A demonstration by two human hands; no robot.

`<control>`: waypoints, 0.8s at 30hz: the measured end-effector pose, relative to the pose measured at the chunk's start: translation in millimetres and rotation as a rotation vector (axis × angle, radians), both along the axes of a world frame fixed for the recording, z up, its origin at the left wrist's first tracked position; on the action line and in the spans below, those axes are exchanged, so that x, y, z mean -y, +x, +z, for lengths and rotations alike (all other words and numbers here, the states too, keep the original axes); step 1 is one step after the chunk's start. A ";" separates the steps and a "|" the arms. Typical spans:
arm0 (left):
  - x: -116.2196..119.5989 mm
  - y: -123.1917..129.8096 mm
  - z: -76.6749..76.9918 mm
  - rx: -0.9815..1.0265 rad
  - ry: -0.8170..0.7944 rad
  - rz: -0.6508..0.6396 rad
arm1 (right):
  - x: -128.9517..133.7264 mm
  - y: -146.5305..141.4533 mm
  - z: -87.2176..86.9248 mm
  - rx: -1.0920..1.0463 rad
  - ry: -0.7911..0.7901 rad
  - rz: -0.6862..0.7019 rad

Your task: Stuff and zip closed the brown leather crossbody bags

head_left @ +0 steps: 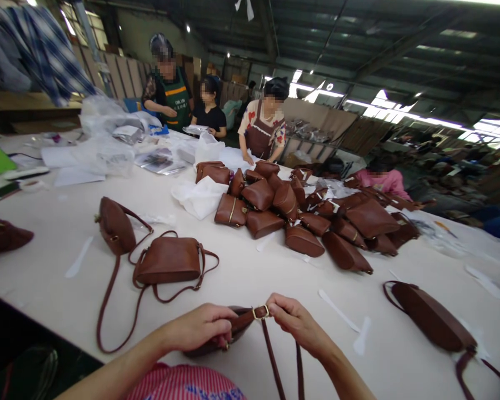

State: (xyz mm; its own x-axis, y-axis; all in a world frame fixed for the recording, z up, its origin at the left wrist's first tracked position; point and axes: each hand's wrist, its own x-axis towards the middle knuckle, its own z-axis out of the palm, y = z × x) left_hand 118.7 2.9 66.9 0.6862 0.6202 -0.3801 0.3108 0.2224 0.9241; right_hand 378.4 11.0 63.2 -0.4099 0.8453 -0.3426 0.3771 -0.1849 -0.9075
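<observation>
Close to my body is a brown handbag (244, 322) with a gold buckle (260, 312) on its strap. My left hand (202, 328) is closed on the bag's body, its fingertips partly hidden at the opening. The strap end beside the buckle is pinched in my right hand (294, 319), and two lengths of strap (273, 358) hang below it. Ahead to the left, a brown bag (169, 260) with its strap lies on the table, and another bag (116, 226) stands just behind it.
A heap of brown bags (300, 211) covers the middle of the white table (241, 278). One bag (433, 316) lies at right, another (4, 233) at far left. White paper strips (337, 311) and plastic wrapping (108, 150) are scattered about. Several people work across the table.
</observation>
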 end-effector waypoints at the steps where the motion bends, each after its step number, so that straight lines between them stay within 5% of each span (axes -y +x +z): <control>1: -1.5 4.8 -5.8 0.026 -0.077 0.006 | -0.1 0.5 -1.4 0.000 -0.009 -0.002; 8: -8.6 7.5 -15.7 0.047 -0.167 0.082 | 1.6 6.8 2.1 0.021 0.136 0.091; 14: -8.7 4.6 -20.4 0.108 -0.235 0.077 | 12.8 4.9 -0.8 0.050 0.060 0.144; 24: -3.5 15.5 -39.0 0.164 -0.154 0.297 | 6.0 -48.4 -17.7 -0.467 -0.112 -0.297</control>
State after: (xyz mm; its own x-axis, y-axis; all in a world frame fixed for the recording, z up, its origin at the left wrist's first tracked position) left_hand 134.2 6.5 27.9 0.5446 0.7455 -0.3843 0.0627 0.4207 0.9050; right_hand 330.0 5.0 45.5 -0.2898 0.9164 -0.2759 -0.1424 -0.3264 -0.9345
